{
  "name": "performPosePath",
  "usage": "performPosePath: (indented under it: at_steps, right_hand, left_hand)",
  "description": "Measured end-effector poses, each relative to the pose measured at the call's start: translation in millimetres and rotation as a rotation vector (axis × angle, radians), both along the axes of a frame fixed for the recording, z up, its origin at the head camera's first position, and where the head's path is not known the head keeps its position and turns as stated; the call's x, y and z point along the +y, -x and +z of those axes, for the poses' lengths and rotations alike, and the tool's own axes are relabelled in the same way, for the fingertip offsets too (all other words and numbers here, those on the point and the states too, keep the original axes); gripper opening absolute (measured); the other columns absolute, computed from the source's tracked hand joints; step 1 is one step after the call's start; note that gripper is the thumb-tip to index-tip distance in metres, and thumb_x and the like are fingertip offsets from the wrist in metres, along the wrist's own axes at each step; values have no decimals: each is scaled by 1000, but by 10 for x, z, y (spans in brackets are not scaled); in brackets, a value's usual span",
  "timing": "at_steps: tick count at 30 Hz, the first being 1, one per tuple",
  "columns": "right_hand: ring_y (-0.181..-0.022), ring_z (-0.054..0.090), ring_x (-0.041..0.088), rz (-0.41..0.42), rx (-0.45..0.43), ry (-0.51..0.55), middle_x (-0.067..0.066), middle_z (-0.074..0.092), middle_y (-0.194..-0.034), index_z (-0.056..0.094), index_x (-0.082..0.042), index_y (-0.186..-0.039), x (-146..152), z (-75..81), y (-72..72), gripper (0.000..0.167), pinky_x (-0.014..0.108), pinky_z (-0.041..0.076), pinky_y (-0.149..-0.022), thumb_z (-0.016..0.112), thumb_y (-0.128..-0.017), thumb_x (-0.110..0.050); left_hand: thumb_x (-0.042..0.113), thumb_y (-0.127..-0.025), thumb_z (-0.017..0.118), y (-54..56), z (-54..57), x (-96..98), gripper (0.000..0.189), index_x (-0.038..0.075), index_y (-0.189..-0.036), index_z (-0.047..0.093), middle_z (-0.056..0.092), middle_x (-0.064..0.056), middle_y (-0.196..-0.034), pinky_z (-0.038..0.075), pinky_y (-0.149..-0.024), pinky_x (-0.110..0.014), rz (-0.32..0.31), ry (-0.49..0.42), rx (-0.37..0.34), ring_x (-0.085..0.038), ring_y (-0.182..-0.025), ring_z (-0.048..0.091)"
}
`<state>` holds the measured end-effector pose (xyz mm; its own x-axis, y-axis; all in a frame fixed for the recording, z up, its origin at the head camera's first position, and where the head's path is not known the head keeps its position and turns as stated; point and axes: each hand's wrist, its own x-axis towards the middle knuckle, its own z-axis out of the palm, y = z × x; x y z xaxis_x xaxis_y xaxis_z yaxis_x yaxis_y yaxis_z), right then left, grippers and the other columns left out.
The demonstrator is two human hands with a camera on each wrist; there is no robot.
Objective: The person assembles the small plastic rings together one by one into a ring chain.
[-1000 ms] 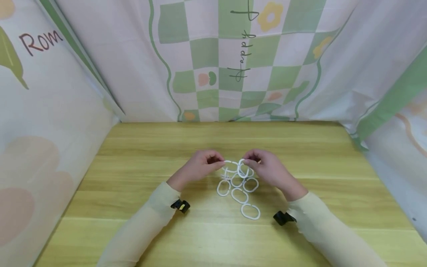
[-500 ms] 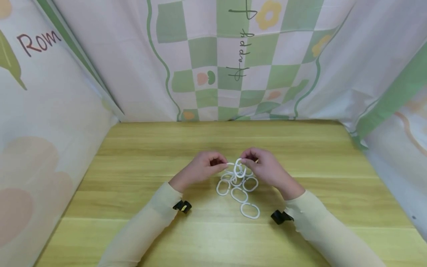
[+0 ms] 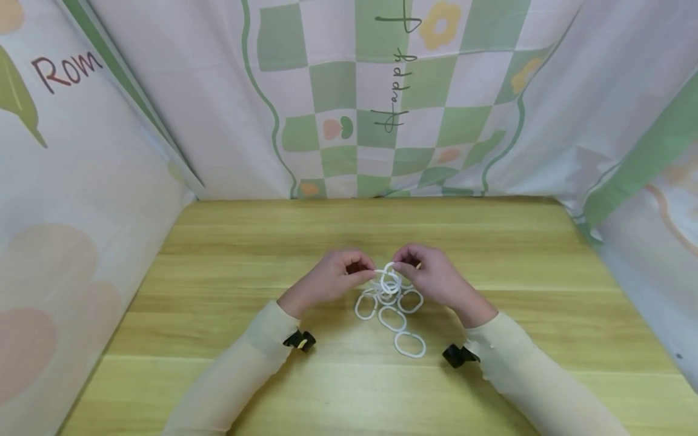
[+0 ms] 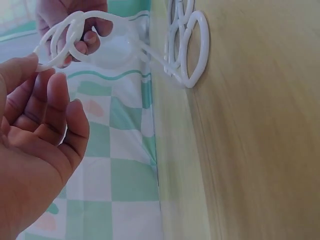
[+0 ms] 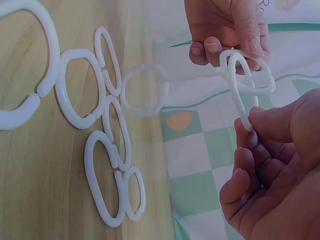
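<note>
My left hand pinches a white plastic C-shaped curtain ring between thumb and index finger. Close beside it, my right hand pinches a second such ring by its end, fingers curled below. The two rings cross and overlap in mid-air, over the table. From them a chain of further rings trails down, blurred in the left wrist view. Several more linked or overlapping rings lie on the wood below, among them the ring nearest the person and one at the left.
A wood-grain table spreads under both hands. Behind it hangs a curtain with green checks, and printed cloth also covers the left side. Black wrist cameras sit at the cream sleeves.
My left hand has moved slightly right and toward the person, bringing its ring over the right hand's ring. The right hand has shifted slightly left. The nearest rings on the table stay put.
</note>
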<state>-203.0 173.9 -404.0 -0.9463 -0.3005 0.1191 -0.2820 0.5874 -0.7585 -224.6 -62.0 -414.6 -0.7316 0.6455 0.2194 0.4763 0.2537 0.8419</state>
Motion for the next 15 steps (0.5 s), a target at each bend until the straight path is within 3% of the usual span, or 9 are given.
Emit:
performPosePath:
  at_steps: [10,15]
  right_hand:
    - [-81,54,21,-48,-8,51,9,64,-90,65,-8,-101,-31,10,6,10,34,47,-65,61,-99,-18]
    - [-80,54,22,-87,-4,100,9,63,-90,64,-8,-101,-71,28,7,12,33,47,-66,61,-99,-19]
  left_hand:
    - [17,-94,69,-16,-38,-2,6,12,-95,71,67,3,-85,52,-68,-28,-9,-26,-36,-13,-76,60]
    - [25,-95,68,10,-74,9,9,16,-94,69,65,3,-83,50,-64,-26,91,20,-60,-12,-74,57]
